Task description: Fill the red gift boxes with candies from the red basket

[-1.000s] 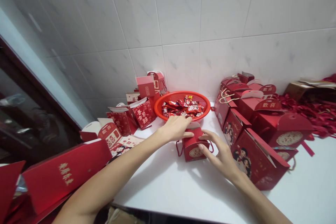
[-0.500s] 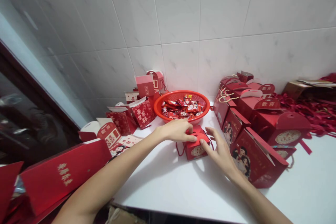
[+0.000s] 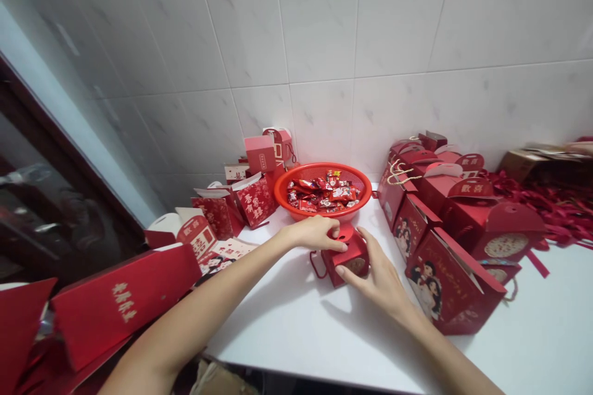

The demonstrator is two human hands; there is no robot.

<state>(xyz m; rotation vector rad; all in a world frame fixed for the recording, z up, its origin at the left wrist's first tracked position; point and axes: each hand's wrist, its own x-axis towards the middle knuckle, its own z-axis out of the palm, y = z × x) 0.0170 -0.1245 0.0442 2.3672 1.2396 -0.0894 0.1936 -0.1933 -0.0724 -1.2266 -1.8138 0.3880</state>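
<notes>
In the head view, a small red gift box [image 3: 343, 254] with a dark red cord handle stands on the white table [image 3: 287, 315], between my two hands. My left hand [image 3: 319, 232] reaches over its top with curled fingers, its thumb on the lid flap. My right hand [image 3: 377, 268] grips the box from the right, thumb along the front and fingers behind the far side. Just behind the box is a red plastic basket [image 3: 280, 199] of wrapped candies [image 3: 324, 192].
Several red gift boxes [image 3: 493, 234] and bags [image 3: 458, 284] crowd the right side. Open red boxes [image 3: 217, 216] stand at the left, with a long red bag [image 3: 125, 296] nearer me. Red ribbons [image 3: 542, 203] lie far right. A tiled wall [image 3: 319, 24] rises behind.
The box has been turned, so its round pattern now faces more to the right. My right hand has closed in on its side. My left hand stays over the top.
</notes>
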